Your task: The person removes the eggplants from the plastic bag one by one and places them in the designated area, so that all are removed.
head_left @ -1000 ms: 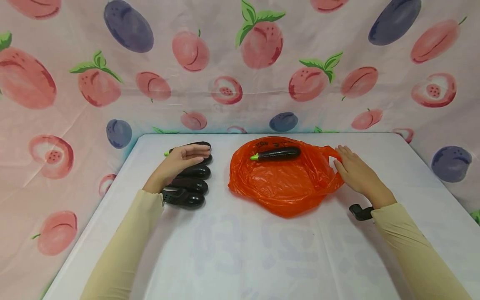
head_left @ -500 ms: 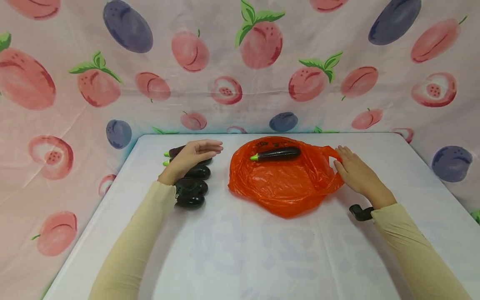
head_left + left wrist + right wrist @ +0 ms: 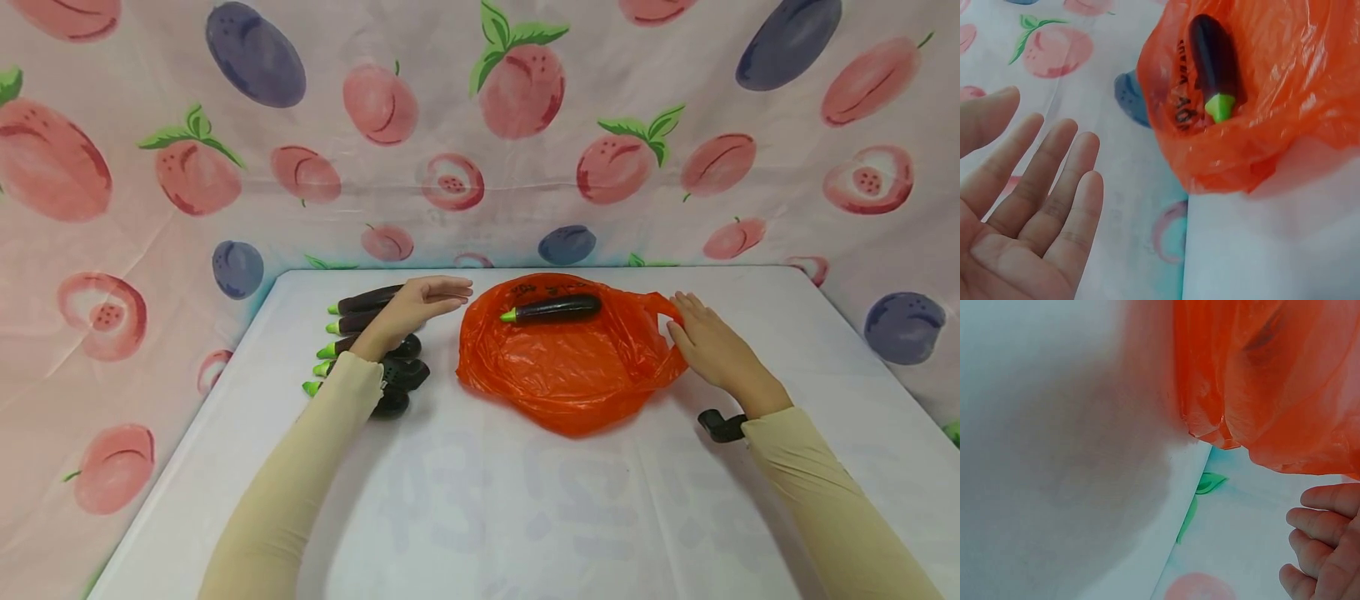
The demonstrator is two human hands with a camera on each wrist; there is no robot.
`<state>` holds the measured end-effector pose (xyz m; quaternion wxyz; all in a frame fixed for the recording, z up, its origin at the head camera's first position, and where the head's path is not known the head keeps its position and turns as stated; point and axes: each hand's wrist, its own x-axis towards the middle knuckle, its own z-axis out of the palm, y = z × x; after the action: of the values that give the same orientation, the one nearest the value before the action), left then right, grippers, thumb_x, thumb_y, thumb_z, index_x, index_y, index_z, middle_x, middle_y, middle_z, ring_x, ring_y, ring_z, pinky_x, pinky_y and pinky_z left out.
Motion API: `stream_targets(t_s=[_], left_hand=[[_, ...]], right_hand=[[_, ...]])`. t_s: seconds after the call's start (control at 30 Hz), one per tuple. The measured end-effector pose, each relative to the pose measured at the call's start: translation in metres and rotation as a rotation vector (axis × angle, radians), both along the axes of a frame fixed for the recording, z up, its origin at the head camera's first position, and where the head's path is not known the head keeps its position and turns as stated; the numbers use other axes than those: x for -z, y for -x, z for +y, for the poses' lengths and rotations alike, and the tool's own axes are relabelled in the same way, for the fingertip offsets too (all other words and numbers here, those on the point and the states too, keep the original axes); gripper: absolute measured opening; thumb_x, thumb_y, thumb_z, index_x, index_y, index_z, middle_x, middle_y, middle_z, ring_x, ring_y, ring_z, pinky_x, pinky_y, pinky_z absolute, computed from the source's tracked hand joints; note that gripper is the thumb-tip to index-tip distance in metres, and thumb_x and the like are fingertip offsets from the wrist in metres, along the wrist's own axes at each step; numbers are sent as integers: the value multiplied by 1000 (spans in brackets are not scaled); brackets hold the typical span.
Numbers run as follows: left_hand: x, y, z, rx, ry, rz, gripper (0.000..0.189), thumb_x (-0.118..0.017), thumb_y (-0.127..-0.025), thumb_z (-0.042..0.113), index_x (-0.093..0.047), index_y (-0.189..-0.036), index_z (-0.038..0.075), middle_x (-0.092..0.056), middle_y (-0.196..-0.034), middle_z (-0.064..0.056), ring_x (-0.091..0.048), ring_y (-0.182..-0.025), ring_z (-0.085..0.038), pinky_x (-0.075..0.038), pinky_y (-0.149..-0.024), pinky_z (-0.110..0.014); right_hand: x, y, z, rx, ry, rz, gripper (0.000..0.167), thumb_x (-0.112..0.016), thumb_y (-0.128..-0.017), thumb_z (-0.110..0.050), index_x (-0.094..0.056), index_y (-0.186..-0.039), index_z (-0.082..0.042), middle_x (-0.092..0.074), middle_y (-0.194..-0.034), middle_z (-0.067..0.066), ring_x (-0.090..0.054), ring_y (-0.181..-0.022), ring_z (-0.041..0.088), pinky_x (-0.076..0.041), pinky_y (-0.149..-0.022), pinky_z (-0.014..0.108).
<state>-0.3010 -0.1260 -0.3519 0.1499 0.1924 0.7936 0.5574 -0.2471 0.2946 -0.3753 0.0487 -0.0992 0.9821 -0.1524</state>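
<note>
A red-orange plastic bag (image 3: 566,367) lies spread in the middle of the table, its mouth facing up. One dark eggplant (image 3: 562,308) with a green tip rests inside it, seen also in the left wrist view. My left hand (image 3: 416,310) hovers left of the bag, fingers extended and palm bare. Under and behind that hand, several eggplants (image 3: 365,300) lie in a row, partly covered by my wrist. My right hand (image 3: 712,350) is at the bag's right handle loop with its fingers fairly straight; whether it touches the plastic I cannot tell.
The white table (image 3: 525,517) has faint show-through lettering at the front. A fruit-printed cloth (image 3: 405,200) hangs along the back and left side. Black wrist-worn devices show at the right wrist (image 3: 722,426) and near the left sleeve.
My left hand has moved right and slightly away from me, from above the eggplant row toward the bag. My right hand, the bag and the eggplant inside it stay put.
</note>
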Motion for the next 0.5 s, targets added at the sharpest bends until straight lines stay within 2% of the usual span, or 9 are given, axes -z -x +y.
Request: stream_targets(t_s=[0.2,0.5], left_hand=[[5,7,16,11,-9,-8,39,-56,-95,14,-52,-133,6,-53,-136,-15,-51,-125,-30,-38,-109,-43],[13,18,38,12,21,-12,40,-55,-95,13,-51,-134,4,-52,-136,-17,-52,-124,-28,-37,-109,-43]], right_hand=[[0,-1,0,6,-3,-1,62,-29,-102,-31,-13,-146,9,-14,-152,31,-8,-142,45,-11,-114,59],[0,-1,0,1,1,1,62,-29,-102,-30,-13,-146,10,-13,-152,31,-8,-142,45,-10,-114,59]])
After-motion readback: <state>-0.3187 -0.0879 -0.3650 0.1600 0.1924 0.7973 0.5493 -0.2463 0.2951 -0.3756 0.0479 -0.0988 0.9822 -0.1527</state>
